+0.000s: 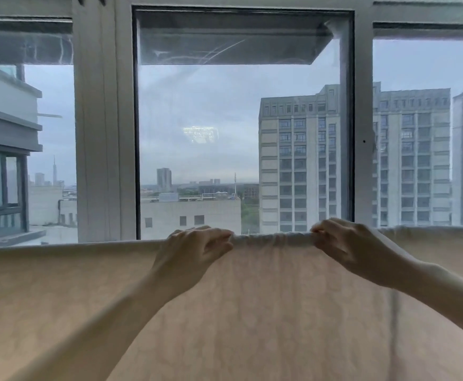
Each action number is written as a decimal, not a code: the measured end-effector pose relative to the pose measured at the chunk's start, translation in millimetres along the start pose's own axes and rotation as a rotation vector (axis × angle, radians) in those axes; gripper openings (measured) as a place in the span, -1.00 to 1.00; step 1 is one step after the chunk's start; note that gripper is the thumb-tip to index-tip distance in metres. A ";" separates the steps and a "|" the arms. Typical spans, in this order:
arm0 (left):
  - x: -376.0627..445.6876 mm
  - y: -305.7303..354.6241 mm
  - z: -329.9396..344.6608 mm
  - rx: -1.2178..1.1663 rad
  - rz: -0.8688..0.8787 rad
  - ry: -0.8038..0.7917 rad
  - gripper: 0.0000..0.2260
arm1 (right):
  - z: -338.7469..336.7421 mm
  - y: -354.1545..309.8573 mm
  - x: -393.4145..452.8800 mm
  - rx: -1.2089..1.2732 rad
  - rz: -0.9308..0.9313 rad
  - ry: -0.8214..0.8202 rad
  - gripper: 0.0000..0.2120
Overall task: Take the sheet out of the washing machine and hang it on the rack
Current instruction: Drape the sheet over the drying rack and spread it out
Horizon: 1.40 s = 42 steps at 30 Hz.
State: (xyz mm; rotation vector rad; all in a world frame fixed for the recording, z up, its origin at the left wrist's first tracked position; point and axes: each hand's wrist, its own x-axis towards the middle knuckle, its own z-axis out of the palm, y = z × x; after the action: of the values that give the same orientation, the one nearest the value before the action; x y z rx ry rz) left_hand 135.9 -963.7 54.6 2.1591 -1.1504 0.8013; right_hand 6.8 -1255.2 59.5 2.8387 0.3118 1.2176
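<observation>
Up high, sheet [252,312] draped before window [241,119], left hand [197,248] and right hand [348,246] each in pinching grip on its bunched top edge

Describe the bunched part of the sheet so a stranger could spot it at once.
Start at the big window with the city view. Along its lower edge hangs a pale cream sheet, its top edge running the picture's whole width. The bunched part is the short gathered stretch between the left hand and right hand; elsewhere the edge lies smooth.
</observation>
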 end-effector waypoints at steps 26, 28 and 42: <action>46.8 135.6 74.4 -0.220 -0.413 0.427 -0.85 | -35.9 126.0 -12.0 0.269 -0.124 0.247 -0.85; 44.3 144.8 63.4 -0.284 -0.405 0.489 -0.84 | -48.8 122.5 -10.6 0.358 -0.143 0.338 -0.89; 32.6 129.8 76.2 -0.069 -0.299 0.145 -0.90 | -57.0 180.7 -69.0 0.238 -0.209 0.061 -0.72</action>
State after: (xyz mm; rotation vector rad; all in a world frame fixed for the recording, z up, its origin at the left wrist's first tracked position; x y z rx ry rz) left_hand 57.6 -1096.3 52.6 2.1108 -0.7491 0.7577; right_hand -50.1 -1448.4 70.2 2.8682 0.7841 1.3043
